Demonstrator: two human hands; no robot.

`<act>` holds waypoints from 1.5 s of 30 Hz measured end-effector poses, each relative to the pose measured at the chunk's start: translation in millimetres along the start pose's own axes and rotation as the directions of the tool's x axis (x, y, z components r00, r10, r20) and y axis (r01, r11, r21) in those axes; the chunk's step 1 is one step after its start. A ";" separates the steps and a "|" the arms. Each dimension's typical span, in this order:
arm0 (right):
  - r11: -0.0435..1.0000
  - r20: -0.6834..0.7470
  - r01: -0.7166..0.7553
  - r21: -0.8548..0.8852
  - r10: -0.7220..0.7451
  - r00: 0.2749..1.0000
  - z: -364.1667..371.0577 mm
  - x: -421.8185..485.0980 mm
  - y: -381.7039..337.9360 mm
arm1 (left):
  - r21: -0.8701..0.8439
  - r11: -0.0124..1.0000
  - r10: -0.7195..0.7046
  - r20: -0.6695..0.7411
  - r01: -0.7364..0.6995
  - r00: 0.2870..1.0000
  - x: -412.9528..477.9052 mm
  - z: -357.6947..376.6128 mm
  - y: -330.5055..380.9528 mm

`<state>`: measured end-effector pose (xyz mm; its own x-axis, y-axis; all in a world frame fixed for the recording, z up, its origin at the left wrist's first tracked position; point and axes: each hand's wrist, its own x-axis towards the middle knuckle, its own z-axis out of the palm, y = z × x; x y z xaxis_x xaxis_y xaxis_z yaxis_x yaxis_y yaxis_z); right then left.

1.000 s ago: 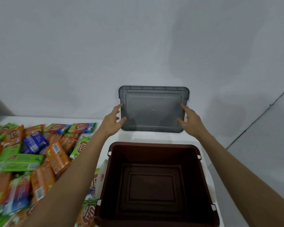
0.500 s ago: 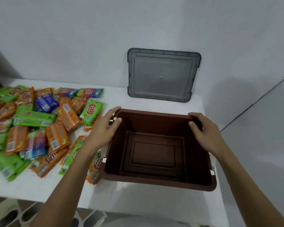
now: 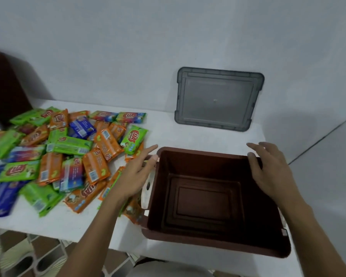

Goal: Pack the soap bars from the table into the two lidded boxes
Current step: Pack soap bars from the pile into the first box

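An empty brown box (image 3: pixel 212 241) stands open on the right part of the white table (image 3: pixel 64 222). Its grey lid (image 3: pixel 218 98) leans upright against the wall behind it. A pile of wrapped soap bars (image 3: pixel 54 156), orange, green and blue, covers the table's left half. My left hand (image 3: pixel 136 172) hovers at the box's left rim, fingers spread, above a few bars by the box. My right hand (image 3: pixel 268 170) hangs over the box's right rim, fingers apart, holding nothing.
A dark brown object (image 3: pixel 6 90), possibly another box, stands at the far left against the wall. The wall (image 3: pixel 168 37) runs close behind the table. The table's front edge lies just under the box, with tiled floor (image 3: pixel 18 254) below.
My hands set the lid against the wall, came back to the box's rims, and have now let go and spread open. The view shifted, showing more of the soap pile.
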<state>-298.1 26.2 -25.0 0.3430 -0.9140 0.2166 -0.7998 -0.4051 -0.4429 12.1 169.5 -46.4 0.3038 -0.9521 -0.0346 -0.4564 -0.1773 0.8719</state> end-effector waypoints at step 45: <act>0.932 0.554 0.102 0.347 -0.291 0.780 126.1 148.2 -226.3 | -0.260 0.938 -0.223 0.055 0.229 0.973 66.2 -181.8 -96.6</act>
<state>-4.2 -20.3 -2.4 0.7733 -0.6067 -0.1841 -0.5401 -0.4783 -0.6925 228.3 169.0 -44.1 0.3512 -0.9010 -0.2546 -0.1407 -0.3197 0.9370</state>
